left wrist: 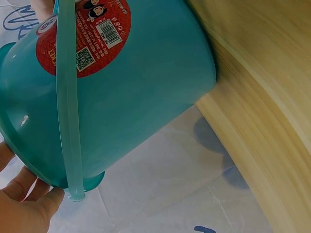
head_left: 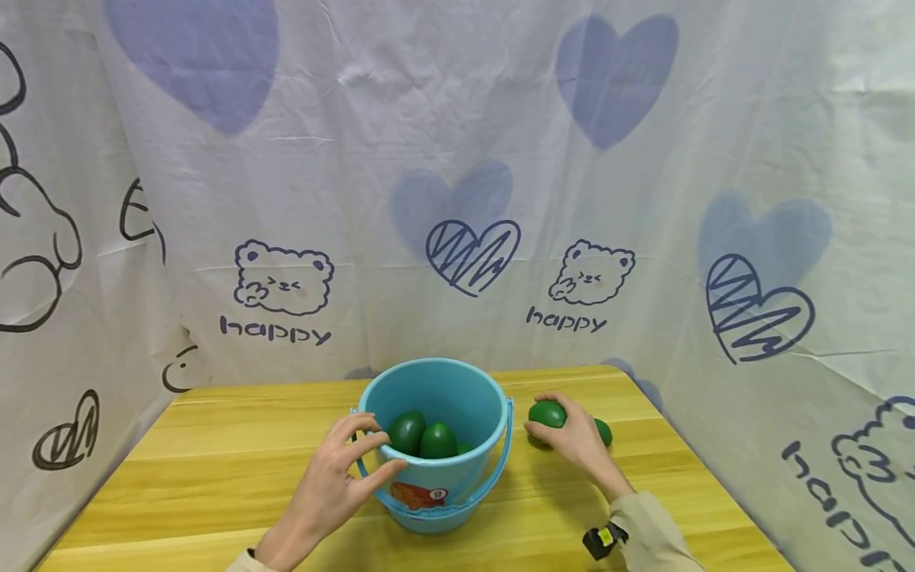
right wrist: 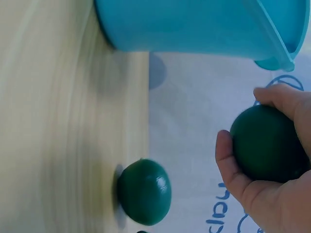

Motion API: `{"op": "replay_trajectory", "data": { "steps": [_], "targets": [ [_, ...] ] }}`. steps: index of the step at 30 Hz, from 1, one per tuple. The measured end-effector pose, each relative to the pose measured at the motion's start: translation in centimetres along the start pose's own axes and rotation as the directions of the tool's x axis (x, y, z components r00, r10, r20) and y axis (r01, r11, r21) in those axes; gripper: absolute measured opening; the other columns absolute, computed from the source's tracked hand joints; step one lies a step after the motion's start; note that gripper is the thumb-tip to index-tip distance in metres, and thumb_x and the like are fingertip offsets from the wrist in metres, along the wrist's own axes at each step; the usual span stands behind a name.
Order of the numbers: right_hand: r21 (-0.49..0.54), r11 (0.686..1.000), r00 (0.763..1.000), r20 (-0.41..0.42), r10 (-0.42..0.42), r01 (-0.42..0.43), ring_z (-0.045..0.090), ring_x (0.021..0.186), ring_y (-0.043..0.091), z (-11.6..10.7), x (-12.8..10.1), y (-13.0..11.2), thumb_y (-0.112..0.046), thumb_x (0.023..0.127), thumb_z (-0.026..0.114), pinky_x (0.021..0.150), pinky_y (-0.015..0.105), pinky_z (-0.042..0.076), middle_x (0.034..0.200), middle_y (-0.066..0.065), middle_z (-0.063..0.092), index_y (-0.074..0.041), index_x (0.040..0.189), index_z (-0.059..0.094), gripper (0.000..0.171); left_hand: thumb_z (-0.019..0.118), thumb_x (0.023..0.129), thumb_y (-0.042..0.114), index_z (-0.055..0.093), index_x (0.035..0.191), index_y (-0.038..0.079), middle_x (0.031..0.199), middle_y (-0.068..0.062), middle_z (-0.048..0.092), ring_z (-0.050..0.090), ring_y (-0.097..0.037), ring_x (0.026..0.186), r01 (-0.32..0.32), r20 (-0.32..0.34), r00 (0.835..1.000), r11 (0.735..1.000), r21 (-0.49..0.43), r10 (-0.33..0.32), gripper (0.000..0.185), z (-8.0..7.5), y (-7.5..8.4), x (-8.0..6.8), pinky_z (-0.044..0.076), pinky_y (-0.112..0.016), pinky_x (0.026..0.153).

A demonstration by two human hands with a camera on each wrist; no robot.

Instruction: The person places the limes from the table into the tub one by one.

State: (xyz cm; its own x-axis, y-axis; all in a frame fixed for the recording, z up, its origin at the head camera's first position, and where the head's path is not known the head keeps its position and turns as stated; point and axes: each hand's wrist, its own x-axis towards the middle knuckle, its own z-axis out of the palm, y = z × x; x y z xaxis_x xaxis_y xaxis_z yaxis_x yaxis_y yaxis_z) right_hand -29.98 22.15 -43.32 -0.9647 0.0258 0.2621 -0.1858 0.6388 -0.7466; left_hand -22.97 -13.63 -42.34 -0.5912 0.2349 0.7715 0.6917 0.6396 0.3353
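Note:
A light blue bucket (head_left: 443, 496) with a red label stands upright on the table, several smooth dark green avocados (head_left: 438, 441) inside it. At its near left rim, my left hand (head_left: 332, 477) grips the edge, thumb (left wrist: 51, 201) close to the handle joint in the left wrist view. My right hand (head_left: 575, 441) holds one avocado (right wrist: 265, 143) right of the bucket, fingers and thumb curled round it; the right wrist view shows it raised off the table. Another avocado (right wrist: 145, 191) rests on the tabletop, partly behind that hand in the head view.
The bucket's handle (head_left: 493, 481) hangs down over its front. Beneath everything is a wood-grain table (head_left: 236, 469), its back edge close to a white curtain (head_left: 372, 159) printed with hearts and bears. A black strap device (head_left: 604, 540) sits at the right wrist.

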Motion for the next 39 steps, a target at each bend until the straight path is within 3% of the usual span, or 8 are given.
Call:
{"op": "replay_trajectory", "data": {
  "steps": [14,28,39],
  "targets": [
    [0.173,0.985,0.998,-0.067,0.001,0.011,0.059,0.103,0.032,0.0,0.4,-3.6,-0.02,0.086,0.073,0.078,0.04,0.055,0.126,0.019,0.056,-0.015,0.139,0.043,0.062,0.086,0.074,0.033,0.076,0.095,0.016,0.112,0.004,0.062,0.055,-0.022,0.116,-0.015,-0.01,1.0,1.0,0.004,0.015,0.029,0.0,-0.2,-0.1,0.054,-0.051,0.094],
    [0.255,0.957,0.988,-0.097,-0.119,0.141,0.061,0.103,0.031,0.5,0.5,-6.6,-0.023,0.084,0.078,0.083,0.043,0.056,0.127,0.013,0.059,-0.024,0.136,0.053,0.058,0.086,0.074,0.033,0.076,0.095,0.018,0.112,0.006,0.061,0.055,-0.02,0.116,-0.021,-0.022,1.0,1.0,0.006,0.021,0.028,0.1,0.0,-0.1,0.055,-0.05,0.092],
    [0.232,0.949,0.976,-0.087,-0.2,0.215,0.061,0.106,0.029,1.4,0.7,-8.8,-0.021,0.083,0.08,0.087,0.046,0.056,0.13,0.008,0.059,-0.025,0.135,0.055,0.058,0.086,0.073,0.033,0.076,0.095,0.017,0.112,0.006,0.061,0.055,-0.02,0.115,-0.024,-0.029,0.999,1.0,0.008,0.025,0.028,0.1,-0.2,0.0,0.055,-0.05,0.092]
  ]
}}
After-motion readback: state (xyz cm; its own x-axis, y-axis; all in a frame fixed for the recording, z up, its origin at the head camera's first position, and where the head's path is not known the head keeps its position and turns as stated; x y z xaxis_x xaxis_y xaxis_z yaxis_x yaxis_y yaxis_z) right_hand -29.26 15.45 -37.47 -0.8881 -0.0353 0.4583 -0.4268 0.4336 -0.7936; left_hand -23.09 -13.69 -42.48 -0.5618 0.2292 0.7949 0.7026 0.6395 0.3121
